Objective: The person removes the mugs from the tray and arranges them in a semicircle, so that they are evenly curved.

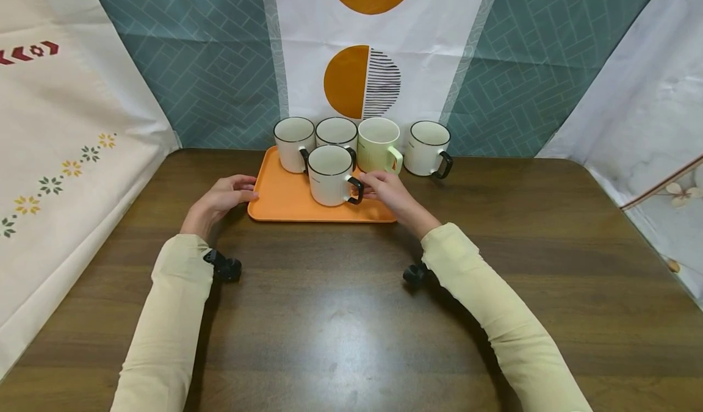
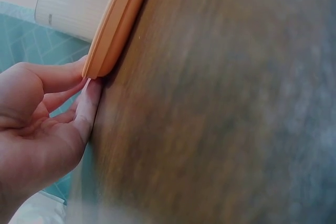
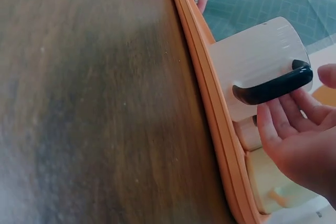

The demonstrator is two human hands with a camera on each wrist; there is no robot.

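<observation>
Orange met the fingers of your left hand [image 1: 216, 199]: thumb and forefinger pinched the raised rim of the tray [image 1: 282, 201] at its near left corner. Your right hand [image 1: 392, 195] was at the black handle [image 3: 278, 87] of the nearest mug [image 1: 328, 186]. Its fingers were slightly bent and side by side, its thumb stood apart from them, and whether the fingertips touched the handle could not be told.

That mug stood upright on the tray, toward the near side. It was white with a thin dark lip and small dark marks on its side, and its handle pointed right and a little toward you. Behind it, at the far side, stood a left mug [image 1: 288, 149] and a middle mug [image 1: 335, 132], both white with dark lips, and a pale green mug [image 1: 373, 149]. Another white one, the right mug [image 1: 423, 152], stood upright on the table [image 1: 307, 314], just beyond the tray's right side.

Brown wood grain ran across the tabletop, with a pale glare in its near middle. At the far edge hung a teal cloth [image 1: 209, 64] with a white panel [image 1: 302, 27] bearing orange shapes. Flower-patterned cream cloth [image 1: 60, 131] covered the left side, and white cloth [image 1: 653, 94] the right.
</observation>
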